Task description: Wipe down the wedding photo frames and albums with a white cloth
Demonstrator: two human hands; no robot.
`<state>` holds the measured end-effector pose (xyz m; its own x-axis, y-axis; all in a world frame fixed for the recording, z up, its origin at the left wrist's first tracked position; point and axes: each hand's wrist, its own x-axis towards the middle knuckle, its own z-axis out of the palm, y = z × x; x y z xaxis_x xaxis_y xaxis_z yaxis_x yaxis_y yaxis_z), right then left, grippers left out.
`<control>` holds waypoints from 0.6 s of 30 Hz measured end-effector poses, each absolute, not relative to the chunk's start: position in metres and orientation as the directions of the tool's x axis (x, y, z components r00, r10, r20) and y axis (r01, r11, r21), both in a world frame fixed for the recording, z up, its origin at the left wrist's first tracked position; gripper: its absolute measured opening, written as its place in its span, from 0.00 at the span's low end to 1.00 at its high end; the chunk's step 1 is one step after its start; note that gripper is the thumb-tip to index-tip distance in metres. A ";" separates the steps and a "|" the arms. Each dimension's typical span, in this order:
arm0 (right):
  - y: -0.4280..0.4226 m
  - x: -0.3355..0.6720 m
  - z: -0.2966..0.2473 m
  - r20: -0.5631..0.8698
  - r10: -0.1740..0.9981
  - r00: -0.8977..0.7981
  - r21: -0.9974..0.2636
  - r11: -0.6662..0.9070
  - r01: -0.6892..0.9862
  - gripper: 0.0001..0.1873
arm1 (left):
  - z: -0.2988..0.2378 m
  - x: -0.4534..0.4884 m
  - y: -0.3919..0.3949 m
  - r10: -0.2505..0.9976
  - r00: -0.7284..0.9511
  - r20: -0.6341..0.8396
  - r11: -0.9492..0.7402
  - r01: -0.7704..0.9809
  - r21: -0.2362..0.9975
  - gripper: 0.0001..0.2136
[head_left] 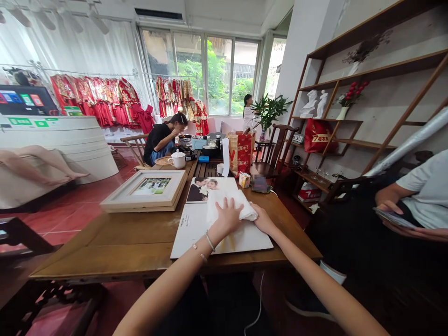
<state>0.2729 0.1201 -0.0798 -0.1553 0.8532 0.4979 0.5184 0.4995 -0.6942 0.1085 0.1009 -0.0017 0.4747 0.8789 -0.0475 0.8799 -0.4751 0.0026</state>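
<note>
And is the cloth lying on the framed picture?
No, the cloth lies on the white board, under the left hand, while the framed picture sits apart, further left.

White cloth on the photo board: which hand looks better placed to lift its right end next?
Probably the right hand: it is already at the right end of the white cloth, while the left hand lies spread on top, farther from that end.

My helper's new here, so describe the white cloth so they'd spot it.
On the wooden table, find the white photo panel. The white cloth lies on it under the left hand, with the right hand at its edge; its folds set it apart from the flat panel.
</note>
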 end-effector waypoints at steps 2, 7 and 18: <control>0.123 0.274 -0.082 0.473 0.870 -0.136 -0.719 0.471 0.511 0.15 | -0.007 0.107 0.089 0.864 0.502 -0.026 -0.502 0.865 0.000 0.28; 0.130 0.278 -0.091 0.431 0.900 -0.064 -0.780 0.408 0.474 0.16 | -0.019 0.107 0.029 0.835 0.545 0.070 -0.549 0.835 0.047 0.31; 0.130 0.278 -0.090 0.464 0.884 -0.067 -0.748 0.431 0.505 0.16 | -0.014 0.106 -0.001 0.794 0.607 0.022 -0.605 0.787 0.121 0.28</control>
